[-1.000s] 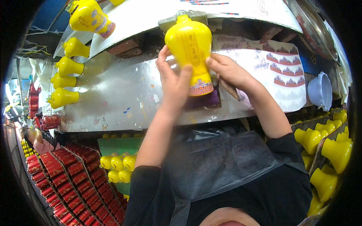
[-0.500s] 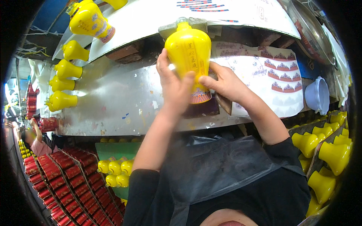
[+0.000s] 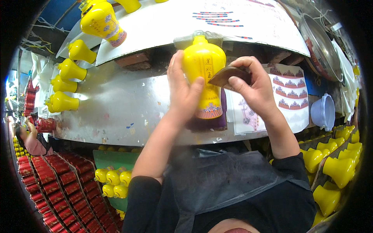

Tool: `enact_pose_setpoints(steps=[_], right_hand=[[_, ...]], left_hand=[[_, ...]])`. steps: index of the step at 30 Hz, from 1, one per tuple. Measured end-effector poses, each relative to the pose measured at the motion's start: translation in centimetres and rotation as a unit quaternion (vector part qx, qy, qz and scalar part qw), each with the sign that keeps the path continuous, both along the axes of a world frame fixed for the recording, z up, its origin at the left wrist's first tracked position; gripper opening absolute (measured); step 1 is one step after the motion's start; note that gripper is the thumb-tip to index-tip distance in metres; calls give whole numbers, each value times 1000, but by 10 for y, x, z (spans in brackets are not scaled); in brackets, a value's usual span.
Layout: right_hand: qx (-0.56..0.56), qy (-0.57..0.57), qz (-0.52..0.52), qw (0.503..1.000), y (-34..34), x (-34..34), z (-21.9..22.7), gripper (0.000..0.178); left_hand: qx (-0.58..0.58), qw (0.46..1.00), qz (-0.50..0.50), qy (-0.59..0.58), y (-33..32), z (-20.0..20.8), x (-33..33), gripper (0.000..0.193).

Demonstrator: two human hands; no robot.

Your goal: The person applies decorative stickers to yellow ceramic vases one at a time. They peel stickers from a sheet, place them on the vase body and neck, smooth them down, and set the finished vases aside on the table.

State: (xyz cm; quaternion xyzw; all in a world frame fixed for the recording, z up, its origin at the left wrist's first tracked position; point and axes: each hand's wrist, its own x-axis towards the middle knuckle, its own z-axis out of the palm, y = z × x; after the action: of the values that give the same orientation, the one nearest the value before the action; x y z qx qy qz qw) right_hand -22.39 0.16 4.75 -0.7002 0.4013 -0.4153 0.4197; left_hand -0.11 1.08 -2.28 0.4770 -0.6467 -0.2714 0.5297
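A glossy yellow bottle [image 3: 204, 58] lies in front of me, its clear neck away from me and a patterned band round its base. My left hand [image 3: 182, 87] is closed along the bottle's left side, with the thumb over its front. My right hand [image 3: 256, 83] pinches a dark brown, flat scraper [image 3: 230, 74], whose pointed edge meets or nearly meets the lettering on the bottle. Under the bottle's base is a dark purple cloth [image 3: 217, 123]. The neck end rests by a grey block [image 3: 182, 42].
Decal sheets [image 3: 289, 116] lie right of the bottle, near a pale blue bucket [image 3: 323, 112]. A white board [image 3: 163, 19] holds dark strips and a decorated yellow bottle [image 3: 101, 21]. Plain yellow bottles [image 3: 64, 101] line the table's left. Red boxes [image 3: 58, 186] are stacked below; another person sits far left.
My right hand has left the bottle's side and come up holding the scraper over its front. The bottle, still in my left hand, appears lower and further right, as the whole view has shifted.
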Motion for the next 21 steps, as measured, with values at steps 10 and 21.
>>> enact_pose_setpoints(steps=[10,21], right_hand=[[-402,246,3,882,-48,40,53,17],[-432,226,-61,871,-67,35,60,19]], left_hand=[[-52,992,65,-95,-13,17,-3,79],[116,965,52,227,-39,35,-11,31]])
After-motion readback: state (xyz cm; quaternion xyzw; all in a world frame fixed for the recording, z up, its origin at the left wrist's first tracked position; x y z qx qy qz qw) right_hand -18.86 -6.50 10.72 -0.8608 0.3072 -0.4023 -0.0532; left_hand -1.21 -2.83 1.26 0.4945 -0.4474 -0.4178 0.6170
